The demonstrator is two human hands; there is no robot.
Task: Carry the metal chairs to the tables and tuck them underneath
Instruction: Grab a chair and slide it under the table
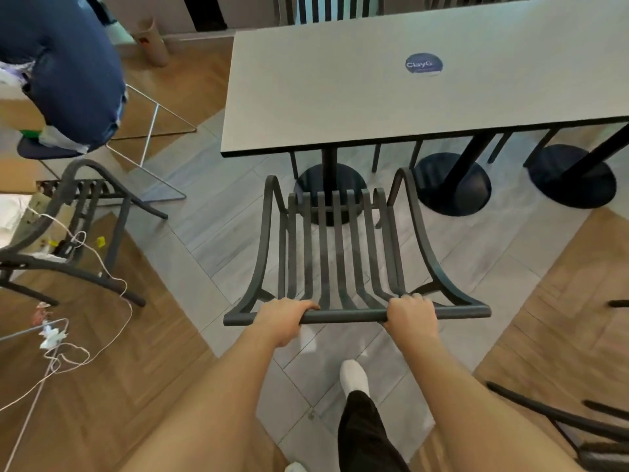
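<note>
The table [391,90] is standing ahead of you with its pedestal base [328,185] open to the chair. You are aiming the metal chair [335,247] squarely at that gap. Your left hand [284,316] and right hand [410,315] are both wrapping its top rail, spread apart for steering.

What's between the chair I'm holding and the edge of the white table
In the head view, the chair faces the table with only bare grey floor and a black round pedestal base under the edge between them.
</note>
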